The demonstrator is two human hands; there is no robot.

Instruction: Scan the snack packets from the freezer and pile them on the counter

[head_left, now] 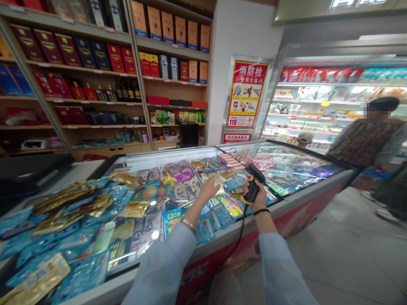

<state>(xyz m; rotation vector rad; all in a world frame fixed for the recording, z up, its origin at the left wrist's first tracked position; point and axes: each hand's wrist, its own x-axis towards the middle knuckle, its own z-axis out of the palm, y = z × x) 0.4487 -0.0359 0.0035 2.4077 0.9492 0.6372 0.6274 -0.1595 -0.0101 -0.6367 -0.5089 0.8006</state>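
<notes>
My right hand (256,197) is shut around the grip of a yellow-and-black corded barcode scanner (252,186), and its black cord (238,241) hangs down past the freezer's front. My left hand (208,189) reaches out with its fingers extended, their tips on or just above a pale packet (219,180). Many foil snack packets (135,209) lie heaped in a glass-topped chest freezer (165,157). A small gold packet (237,194) sits just left of the scanner.
Wooden shelves (82,101) of boxed and bottled liquor fill the back left. A red fire-hydrant notice (246,94) hangs on the white pillar. A lit refrigerated case (318,101) stands to the right, with a person in a patterned vest (364,142) before it. Tiled floor lies front right.
</notes>
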